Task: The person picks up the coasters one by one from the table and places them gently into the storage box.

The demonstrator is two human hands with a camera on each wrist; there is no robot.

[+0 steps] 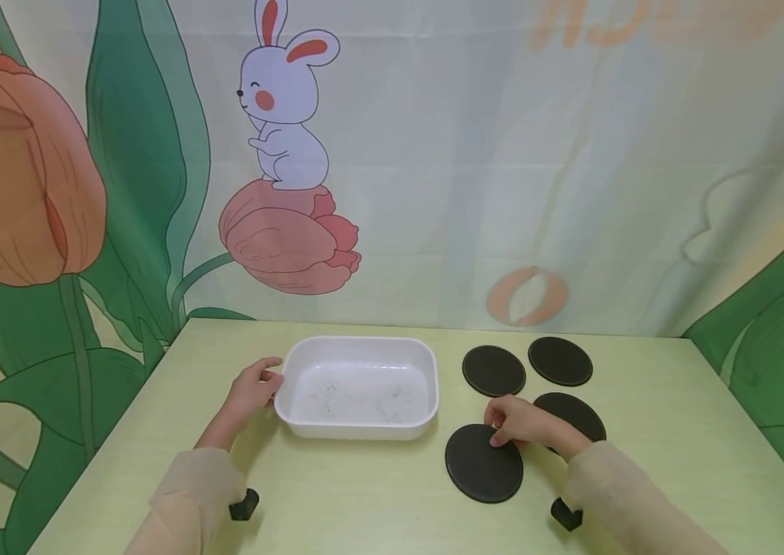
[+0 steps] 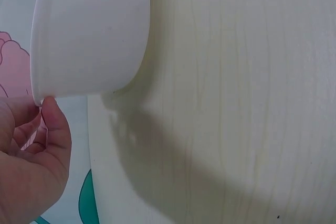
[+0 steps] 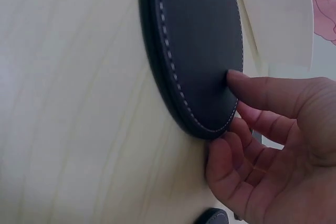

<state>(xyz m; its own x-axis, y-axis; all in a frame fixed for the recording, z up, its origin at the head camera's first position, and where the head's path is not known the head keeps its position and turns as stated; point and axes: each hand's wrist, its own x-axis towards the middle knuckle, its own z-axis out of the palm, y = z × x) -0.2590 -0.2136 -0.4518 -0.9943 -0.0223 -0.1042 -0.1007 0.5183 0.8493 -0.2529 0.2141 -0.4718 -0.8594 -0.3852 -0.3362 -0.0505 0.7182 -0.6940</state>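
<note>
the right hand [image 1: 526, 425] is pinching the near edge of the nearest black disc [image 1: 483, 463], lying flat on the surface [image 1: 364, 493]; the left hand [image 1: 253, 389] is gripping the white tray [image 1: 357, 428] rim. judged step: pickup; next, lifting calls for raising that edge

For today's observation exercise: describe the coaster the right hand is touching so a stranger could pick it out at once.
Start at the white tray on the pale table. Four black round coasters lie to its right. The wanted coaster is the nearest one, closest to the tray's front corner, with the right hand on its far edge.
</note>
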